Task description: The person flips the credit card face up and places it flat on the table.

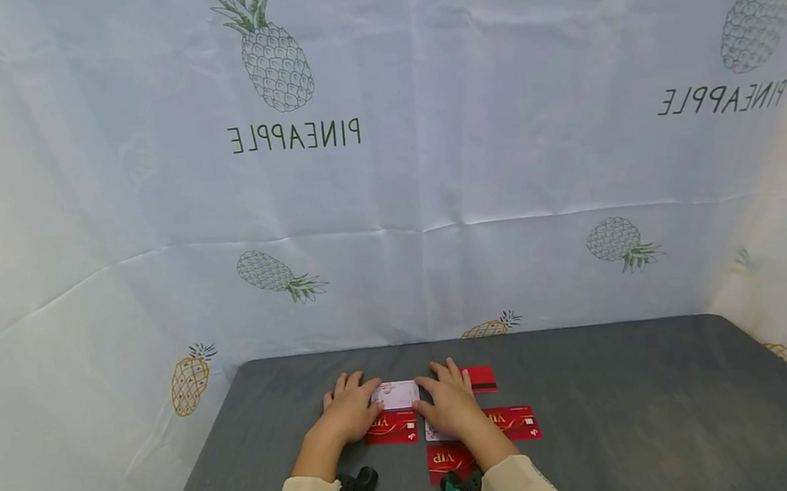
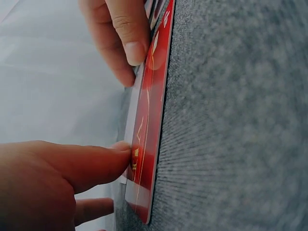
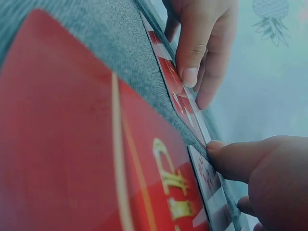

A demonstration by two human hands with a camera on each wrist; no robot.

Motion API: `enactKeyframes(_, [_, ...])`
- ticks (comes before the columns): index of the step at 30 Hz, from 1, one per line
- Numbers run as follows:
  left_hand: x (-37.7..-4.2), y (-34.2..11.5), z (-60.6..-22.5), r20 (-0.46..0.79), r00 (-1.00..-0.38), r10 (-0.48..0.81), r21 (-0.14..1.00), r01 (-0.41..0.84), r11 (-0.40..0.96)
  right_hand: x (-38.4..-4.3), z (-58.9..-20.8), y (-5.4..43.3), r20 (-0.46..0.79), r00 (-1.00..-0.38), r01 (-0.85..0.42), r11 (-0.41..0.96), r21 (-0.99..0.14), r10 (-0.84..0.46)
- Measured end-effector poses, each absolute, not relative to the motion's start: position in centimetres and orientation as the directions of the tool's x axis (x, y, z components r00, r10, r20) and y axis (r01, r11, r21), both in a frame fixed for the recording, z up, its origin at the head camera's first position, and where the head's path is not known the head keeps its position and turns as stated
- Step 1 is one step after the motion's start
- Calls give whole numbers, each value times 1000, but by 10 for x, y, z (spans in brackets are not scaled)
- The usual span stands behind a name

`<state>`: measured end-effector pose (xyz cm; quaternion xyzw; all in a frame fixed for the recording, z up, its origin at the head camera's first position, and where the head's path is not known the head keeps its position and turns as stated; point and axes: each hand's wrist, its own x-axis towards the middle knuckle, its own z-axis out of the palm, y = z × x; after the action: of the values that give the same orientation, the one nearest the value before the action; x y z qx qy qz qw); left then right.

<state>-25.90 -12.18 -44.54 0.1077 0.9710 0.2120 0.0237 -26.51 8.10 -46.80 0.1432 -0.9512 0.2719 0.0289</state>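
A pale card with a faint printed pattern lies flat on the dark table between the two hands. My left hand touches its left side, thumb and forefinger spread at the corners. On the opposite side, my right hand has its thumb and forefinger at the card's right edge. The fingers of both are extended, not curled round anything. Just below the pale card is a red VIP card, also seen edge-on in the left wrist view, where the left thumb meets the cards' border. Another pale card is partly hidden beneath the right hand.
Around the right forearm lie a red VIP card, a second one nearer the front, and a red card with a black stripe farther back. The grey table ends at a white pineapple-print curtain.
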Motion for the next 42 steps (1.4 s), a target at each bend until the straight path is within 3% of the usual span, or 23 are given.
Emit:
enactKeyframes(12, [-260, -116, -448, 16, -977, 212, 414, 199, 888, -263, -461, 95, 166, -960, -279, 789, -548, -224])
enactKeyframes(28, [-260, -117, -445, 14, -980, 197, 421, 185, 888, -271, -464, 196, 34, -994, -105, 767, -633, -108])
enactKeyframes(37, [-257, -113, -444, 37, -980, 194, 444, 190, 876, -274, -467, 200, 57, -992, -123, 796, -592, -110])
enactKeyframes(42, [-254, -98, -442, 80, -966, 247, 459, 256, 851, -275, -471, 197, 70, -991, -131, 800, -585, -110])
